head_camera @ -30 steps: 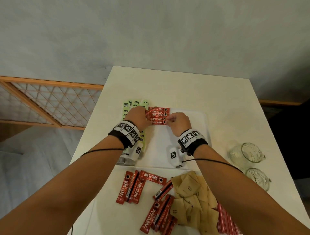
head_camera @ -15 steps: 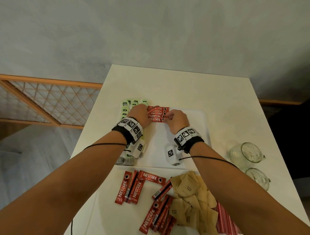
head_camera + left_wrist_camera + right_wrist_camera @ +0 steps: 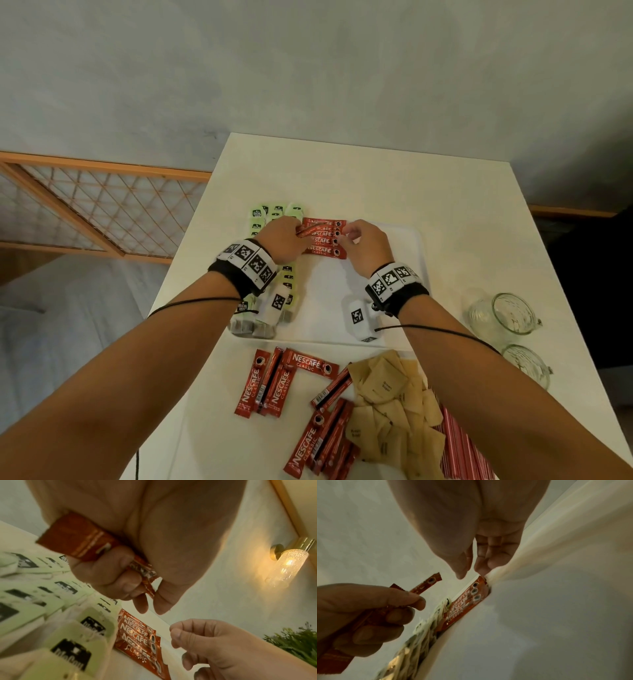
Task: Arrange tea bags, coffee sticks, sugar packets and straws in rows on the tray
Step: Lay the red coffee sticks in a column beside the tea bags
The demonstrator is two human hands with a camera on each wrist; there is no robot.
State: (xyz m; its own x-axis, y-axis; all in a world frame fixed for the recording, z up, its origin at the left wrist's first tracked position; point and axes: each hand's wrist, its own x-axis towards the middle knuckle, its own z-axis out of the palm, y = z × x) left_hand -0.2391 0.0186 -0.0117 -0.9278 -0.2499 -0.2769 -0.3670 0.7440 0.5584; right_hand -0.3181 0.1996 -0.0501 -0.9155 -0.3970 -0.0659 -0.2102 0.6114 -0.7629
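A row of red Nescafe coffee sticks (image 3: 325, 242) lies at the far end of the white tray (image 3: 394, 274), beside a column of green tea bags (image 3: 274, 212) along its left side. My left hand (image 3: 284, 240) hovers over the row's left end and grips a few more coffee sticks (image 3: 82, 543), one of which juts out (image 3: 426, 584). My right hand (image 3: 364, 246) is at the row's right end. Its fingers are loosely curled and hold nothing, with the fingertips (image 3: 481, 568) down by the stick ends.
Loose coffee sticks (image 3: 270, 383), brown sugar packets (image 3: 390, 404) and red striped straws (image 3: 459, 445) lie on the near table. Two glass jars (image 3: 507, 315) stand at the right edge. A lattice screen (image 3: 85, 205) is left of the table.
My right hand has let go of the stick it was laying on the row and sits at the row's right end. The left hand still holds its sticks.
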